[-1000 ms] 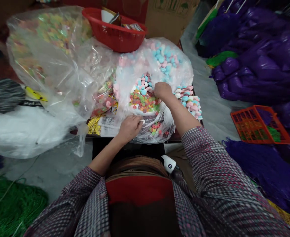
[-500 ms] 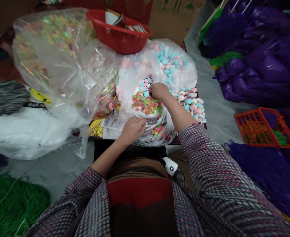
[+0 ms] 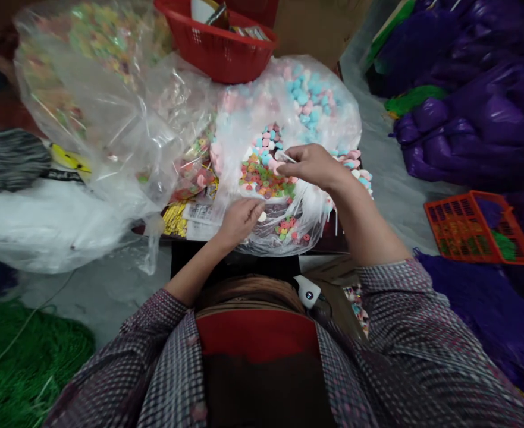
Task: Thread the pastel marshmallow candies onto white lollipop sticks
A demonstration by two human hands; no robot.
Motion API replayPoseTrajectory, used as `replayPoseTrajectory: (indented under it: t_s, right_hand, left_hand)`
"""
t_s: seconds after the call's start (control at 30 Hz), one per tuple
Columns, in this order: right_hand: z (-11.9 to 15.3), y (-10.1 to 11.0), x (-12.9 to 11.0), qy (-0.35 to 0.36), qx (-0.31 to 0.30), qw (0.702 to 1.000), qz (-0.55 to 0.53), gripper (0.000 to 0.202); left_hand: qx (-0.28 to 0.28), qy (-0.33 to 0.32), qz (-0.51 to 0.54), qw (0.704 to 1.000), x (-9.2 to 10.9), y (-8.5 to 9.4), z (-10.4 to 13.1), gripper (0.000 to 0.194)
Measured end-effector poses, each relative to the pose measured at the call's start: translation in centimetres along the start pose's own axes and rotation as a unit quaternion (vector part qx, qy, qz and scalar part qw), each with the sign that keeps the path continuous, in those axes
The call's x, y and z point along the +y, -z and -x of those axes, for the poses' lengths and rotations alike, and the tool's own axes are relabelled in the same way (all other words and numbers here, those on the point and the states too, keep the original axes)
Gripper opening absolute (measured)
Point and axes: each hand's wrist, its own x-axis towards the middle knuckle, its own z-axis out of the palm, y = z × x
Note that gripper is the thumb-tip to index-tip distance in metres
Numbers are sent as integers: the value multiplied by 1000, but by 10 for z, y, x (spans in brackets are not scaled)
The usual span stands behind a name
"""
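My right hand pinches a thin white stick above the open bag of candies, beside pink, blue and white pieces. Colourful ring candies lie just below its fingertips. My left hand is at the bag's near left edge, fingers closed; a small round white piece shows by its fingertips. Under both hands is a clear plastic bag with more rings inside. Pink and blue candies on sticks are partly hidden behind my right forearm.
A red basket stands at the back. Large clear bags of candy fill the left. Yellow twist ties lie at the table's front left. An orange crate and purple bags are on the right.
My right hand has drawn back slightly to the right, and a white stick now shows in its fingers. My left hand stays beside the bag, with a white piece now visible near it.
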Motion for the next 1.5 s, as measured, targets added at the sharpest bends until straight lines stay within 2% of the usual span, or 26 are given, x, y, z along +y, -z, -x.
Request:
replayPoseTrajectory:
  t_s: [0.03, 0.1, 0.17, 0.23, 0.43, 0.5, 0.6, 0.7, 0.8, 0.9, 1.0, 1.13, 1.27, 1.33, 1.5]
  right_hand:
    - [15, -5, -2, 25, -7, 999, -34, 15]
    - [42, -19, -4, 66, -3, 995, -78, 17]
    - [61, -34, -4, 91, 7, 992, -90, 15]
    - [74, -45, -3, 97, 25, 991, -91, 12]
    - [86, -51, 2, 66, 75, 984, -147, 21]
    - [87, -55, 0, 58, 114, 984, -124, 22]
    - [89, -65, -5, 60, 150, 986, -33, 21]
    - [93, -75, -10, 86, 139, 986, 26, 25]
    - [98, -78, -11, 123, 117, 985, 19, 29]
    - [102, -74, -10, 135, 90, 986, -36, 29]
    - [105, -68, -10, 91, 69, 981, -156, 27]
    - [115, -67, -10, -18, 50, 935, -350, 35]
    - [131, -80, -9, -60, 7, 882, -467, 43]
    - [138, -88, -9, -75, 6, 863, -499, 46]
    - [149, -107, -18, -115, 24, 793, -598, 31]
  left_hand:
    - [16, 48, 71, 996, 5, 1, -2, 37]
    - [29, 139, 212, 967, 17, 3, -7, 48]
    - [28, 172, 307, 935, 29, 4, -12, 44]
    - [25, 183, 351, 918, 38, 5, -14, 32]
    - [19, 219, 387, 895, 37, 5, -7, 21]
    - [18, 220, 388, 895, 34, 1, -4, 19]
    - [24, 212, 387, 897, 32, -5, 0, 23]
    - [41, 207, 384, 899, 31, -9, 2, 26]
    - [58, 214, 393, 892, 33, -10, 3, 31]
    - [49, 220, 392, 892, 37, -6, 3, 35]
    - [31, 212, 399, 892, 39, 0, 3, 32]
    - [16, 213, 400, 891, 39, 5, 4, 27]
    - [23, 212, 393, 895, 39, 6, 8, 23]
    - [40, 212, 390, 895, 38, 5, 9, 22]
    - [45, 223, 373, 900, 36, 3, 10, 22]
